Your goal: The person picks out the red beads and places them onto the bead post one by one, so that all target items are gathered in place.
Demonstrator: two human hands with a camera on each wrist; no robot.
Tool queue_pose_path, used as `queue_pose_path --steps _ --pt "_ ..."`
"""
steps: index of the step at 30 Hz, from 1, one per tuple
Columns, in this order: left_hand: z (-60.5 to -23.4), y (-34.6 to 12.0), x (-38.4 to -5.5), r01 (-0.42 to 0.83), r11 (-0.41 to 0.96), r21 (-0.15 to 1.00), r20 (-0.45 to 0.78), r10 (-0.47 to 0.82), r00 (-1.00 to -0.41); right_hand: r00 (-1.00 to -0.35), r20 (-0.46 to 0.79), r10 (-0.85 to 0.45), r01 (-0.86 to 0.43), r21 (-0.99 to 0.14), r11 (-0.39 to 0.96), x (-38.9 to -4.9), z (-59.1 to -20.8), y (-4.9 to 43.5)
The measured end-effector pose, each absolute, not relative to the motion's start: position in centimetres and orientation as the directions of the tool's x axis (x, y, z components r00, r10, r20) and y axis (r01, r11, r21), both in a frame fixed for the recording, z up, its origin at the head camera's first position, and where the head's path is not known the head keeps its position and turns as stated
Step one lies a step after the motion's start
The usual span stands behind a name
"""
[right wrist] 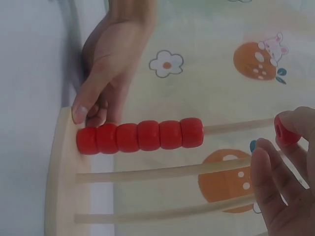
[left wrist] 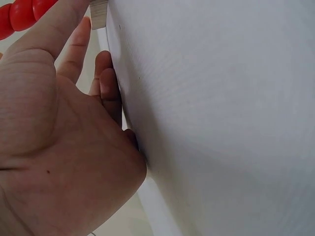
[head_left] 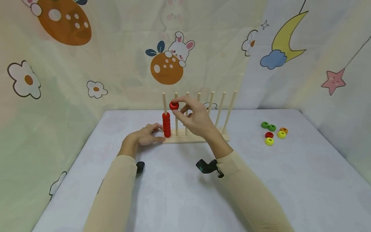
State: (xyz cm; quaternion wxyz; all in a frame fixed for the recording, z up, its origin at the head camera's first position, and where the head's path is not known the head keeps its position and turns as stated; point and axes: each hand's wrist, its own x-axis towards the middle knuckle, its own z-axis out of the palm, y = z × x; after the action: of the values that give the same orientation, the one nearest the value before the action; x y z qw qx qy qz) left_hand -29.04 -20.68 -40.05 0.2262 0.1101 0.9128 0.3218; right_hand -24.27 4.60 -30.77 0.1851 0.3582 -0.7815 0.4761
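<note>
A wooden peg rack (head_left: pixel 188 139) stands on the table, with several upright pegs. On its leftmost peg is a stack of red beads (head_left: pixel 166 125). My left hand (head_left: pixel 146 134) holds the rack's left end, thumb at the front corner and fingers toward the back. In the left wrist view, the palm's edge lies along the table. My right hand (head_left: pixel 195 116) pinches one more red bead (head_left: pixel 174 106) between thumb and index finger. That bead (right wrist: pixel 287 130) is close to the top of the leftmost peg, its hole facing the peg in the right wrist view.
On the table's right side lie loose beads: two green (head_left: pixel 271 128), a red (head_left: pixel 269 135), two yellow (head_left: pixel 269 141) and an orange one (head_left: pixel 284 130). Behind the rack hangs a printed cloth (head_left: pixel 124 58). The white table (head_left: pixel 174 193) extends in front of the rack.
</note>
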Motion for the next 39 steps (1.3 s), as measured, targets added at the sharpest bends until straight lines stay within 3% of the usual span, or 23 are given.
queue_pose_path --steps 6,18,29,39 --pt "-40.0 -20.6 -29.1 0.05 0.773 0.633 -0.34 0.335 -0.879 -0.668 0.655 -0.354 -0.742 -0.621 0.253 -24.5 -30.1 3.4" --pt "-40.0 -21.0 -29.3 0.049 0.771 0.634 -0.344 0.338 -0.876 -0.72 0.638 -0.274 -0.689 -0.705 0.169 -25.5 -28.8 0.7" --pt "-40.1 -20.6 -29.2 0.041 0.78 0.624 -0.355 0.329 -0.875 -0.763 0.604 -0.23 -0.644 -0.74 0.196 -26.0 -28.6 0.0" --pt "-40.0 -20.8 -29.4 0.045 0.78 0.624 -0.353 0.332 -0.875 -0.763 0.593 -0.259 -0.645 -0.725 0.241 -25.8 -28.5 -0.6"
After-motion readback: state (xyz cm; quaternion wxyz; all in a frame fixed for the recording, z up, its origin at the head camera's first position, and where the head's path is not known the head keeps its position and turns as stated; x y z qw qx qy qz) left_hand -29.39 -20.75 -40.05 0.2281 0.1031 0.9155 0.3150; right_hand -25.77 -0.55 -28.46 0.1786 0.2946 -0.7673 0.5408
